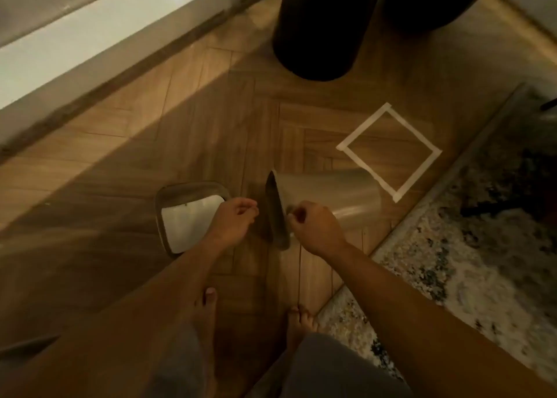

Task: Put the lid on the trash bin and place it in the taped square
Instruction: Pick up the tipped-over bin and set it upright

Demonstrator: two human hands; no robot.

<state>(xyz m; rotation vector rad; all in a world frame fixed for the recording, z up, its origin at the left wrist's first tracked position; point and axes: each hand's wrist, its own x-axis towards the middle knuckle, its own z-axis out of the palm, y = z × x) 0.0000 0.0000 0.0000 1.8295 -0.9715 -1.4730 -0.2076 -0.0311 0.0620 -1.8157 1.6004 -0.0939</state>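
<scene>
The beige trash bin (334,191) lies on its side on the wooden floor, its dark mouth facing left and its base overlapping the near corner of the taped square (363,126). My right hand (318,227) is closed on the bin's rim at the mouth. The lid (185,192), a brownish frame with a white swing panel, lies flat on the floor just left of the bin. My left hand (236,218) hovers over the lid's right edge, beside the bin's mouth, with its fingers loosely curled and nothing in them.
A tall black cylinder (316,30) stands beyond the square, with another dark shape to its right. A speckled rug (470,247) borders the square on the right. A white cabinet base (90,33) runs along the upper left. My bare feet (208,307) stand below the bin.
</scene>
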